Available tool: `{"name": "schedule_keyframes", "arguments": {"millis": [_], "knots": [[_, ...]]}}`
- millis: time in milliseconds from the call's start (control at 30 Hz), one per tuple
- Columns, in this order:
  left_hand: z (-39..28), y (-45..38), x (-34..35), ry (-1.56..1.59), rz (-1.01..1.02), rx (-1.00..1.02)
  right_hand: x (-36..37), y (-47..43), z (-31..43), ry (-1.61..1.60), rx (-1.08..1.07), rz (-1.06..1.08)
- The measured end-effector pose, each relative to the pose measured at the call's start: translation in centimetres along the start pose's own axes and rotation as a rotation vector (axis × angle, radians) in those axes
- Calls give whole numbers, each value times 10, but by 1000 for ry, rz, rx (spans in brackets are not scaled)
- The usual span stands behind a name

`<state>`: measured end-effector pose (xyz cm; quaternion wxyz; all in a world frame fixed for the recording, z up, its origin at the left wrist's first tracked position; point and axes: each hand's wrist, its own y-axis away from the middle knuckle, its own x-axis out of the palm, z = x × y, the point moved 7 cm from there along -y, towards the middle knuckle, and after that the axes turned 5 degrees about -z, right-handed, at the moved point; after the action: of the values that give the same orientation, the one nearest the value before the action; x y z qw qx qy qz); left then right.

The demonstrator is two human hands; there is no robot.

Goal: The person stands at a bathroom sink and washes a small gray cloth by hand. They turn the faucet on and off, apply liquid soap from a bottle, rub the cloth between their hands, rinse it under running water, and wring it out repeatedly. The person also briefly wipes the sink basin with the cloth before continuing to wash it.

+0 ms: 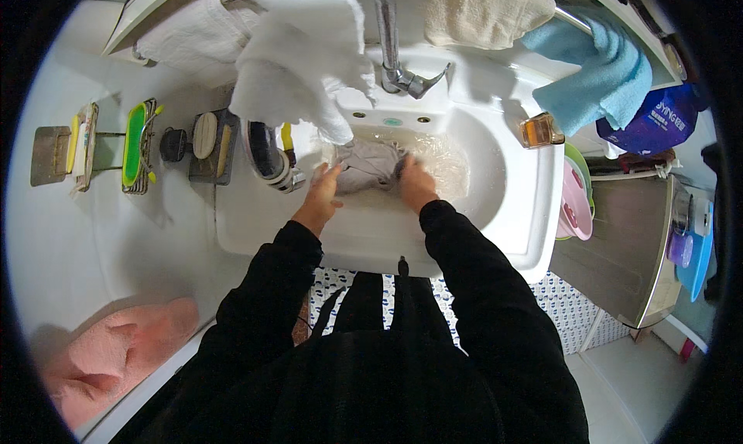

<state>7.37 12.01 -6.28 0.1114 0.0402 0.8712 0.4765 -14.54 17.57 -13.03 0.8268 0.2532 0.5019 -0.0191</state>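
Note:
A wet grey cloth, bunched and wrinkled, lies in the white washbasin with cloudy, rippling water to its right. My left hand is at the cloth's left edge, its thumb apart from the fingers; whether the fingertips pinch the fabric is unclear. On the cloth's right end, my right hand is curled around a small dark object, possibly a scrub brush, mostly hidden by the fingers. Behind the cloth stands the chrome faucet, its lever turned to the right.
White towels hang low over the basin's back left. A hair dryer lies on the left ledge, a glass bottle on the right rim. Beige and blue towels hang behind. Plastic basins stand beside a washing machine.

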Motion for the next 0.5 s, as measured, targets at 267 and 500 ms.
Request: {"name": "schedule_keyframes", "arguments": {"millis": [267,500], "knots": [[-7,32,-30,171,127,202,-45,-34,-30,-21,34,-167],[19,35,-58,330,87,101,-182,56,79,-554,-459,-371]]}}
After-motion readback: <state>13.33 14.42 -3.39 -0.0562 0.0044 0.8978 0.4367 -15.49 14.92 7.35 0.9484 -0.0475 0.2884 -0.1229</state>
